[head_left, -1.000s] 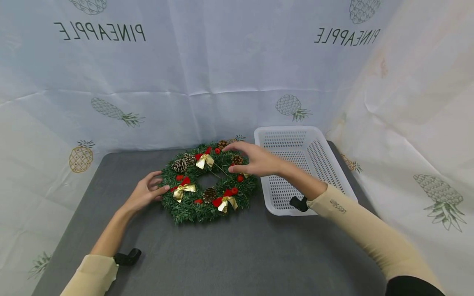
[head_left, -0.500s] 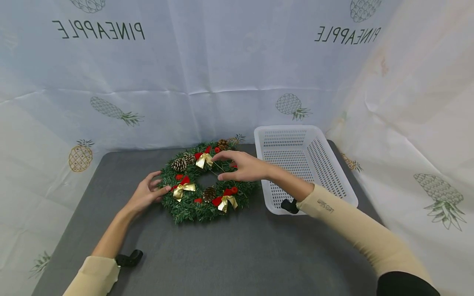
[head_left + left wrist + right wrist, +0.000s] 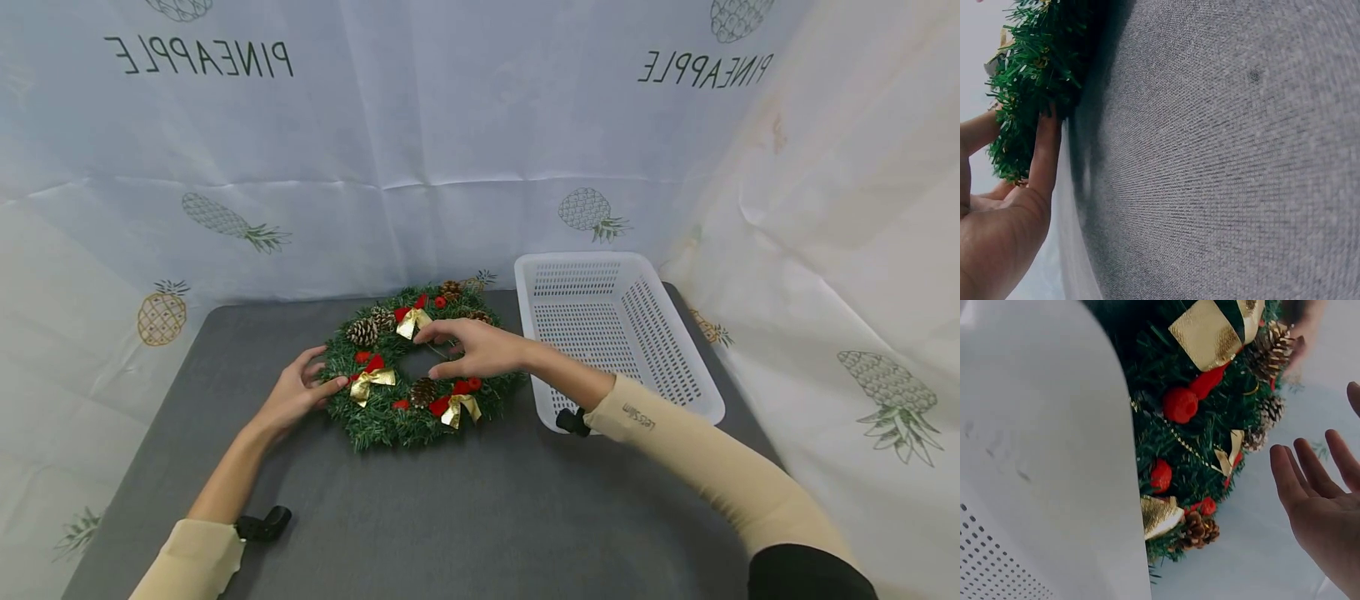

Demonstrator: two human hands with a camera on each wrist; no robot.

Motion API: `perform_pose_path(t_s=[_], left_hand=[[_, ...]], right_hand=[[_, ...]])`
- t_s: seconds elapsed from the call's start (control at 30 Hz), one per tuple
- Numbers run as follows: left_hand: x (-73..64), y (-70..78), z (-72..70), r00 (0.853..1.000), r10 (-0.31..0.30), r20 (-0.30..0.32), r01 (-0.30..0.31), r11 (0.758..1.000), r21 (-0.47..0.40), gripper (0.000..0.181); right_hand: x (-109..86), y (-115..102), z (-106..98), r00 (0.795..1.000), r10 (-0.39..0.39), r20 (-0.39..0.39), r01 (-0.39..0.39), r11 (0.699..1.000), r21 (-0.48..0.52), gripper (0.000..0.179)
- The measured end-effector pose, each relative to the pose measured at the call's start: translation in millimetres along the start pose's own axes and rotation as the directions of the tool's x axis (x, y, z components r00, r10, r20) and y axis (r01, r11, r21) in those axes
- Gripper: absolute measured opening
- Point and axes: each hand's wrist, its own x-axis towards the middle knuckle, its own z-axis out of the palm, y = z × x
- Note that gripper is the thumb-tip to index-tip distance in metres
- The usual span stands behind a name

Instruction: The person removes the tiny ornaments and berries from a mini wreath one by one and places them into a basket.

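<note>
A green Christmas wreath (image 3: 386, 427) lies on the grey table, decorated with gold bows, red berries and pine cones. My left hand (image 3: 291, 393) grips its left edge, thumb on top near a gold bow (image 3: 371, 383). In the left wrist view, the fingers of that hand (image 3: 1004, 237) curl round the wreath's foliage (image 3: 1041, 69) close to the table surface. Over the wreath's centre hole hovers my right hand (image 3: 487, 346), thumb and fingers apart and holding nothing. The right wrist view shows this hand (image 3: 1332, 519) raised off the wreath (image 3: 1154, 447), fingers loosely bent.
A white perforated plastic basket (image 3: 715, 398) stands right of the wreath, with my right forearm passing over its front part. Its pale wall (image 3: 1085, 444) fills the left of the right wrist view. Behind the grey table (image 3: 420, 533) hangs a pineapple-print cloth (image 3: 480, 142).
My right hand has moved left and toward me, from the wreath's right side to over its centre hole. The left hand keeps its grip on the left edge, and the wreath has barely moved.
</note>
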Motion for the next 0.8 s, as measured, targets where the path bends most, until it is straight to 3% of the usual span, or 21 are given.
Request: perform_pose_path(t_s=[0.57,0.8], left_hand=[[-0.9,-2.6,1.0,1.000,0.007,-0.005,-0.008,1.000,-0.012,0.095],[-1.2,-3.9,1.3,1.000,0.008,-0.011,-0.008,1.000,-0.009,0.094]], right_hand=[[9.2,10,19,0.995,-0.002,0.100,-0.014,0.986,0.163,0.059],[12.3,15,25,0.994,0.056,0.099,-0.079,0.966,0.245,0.058]])
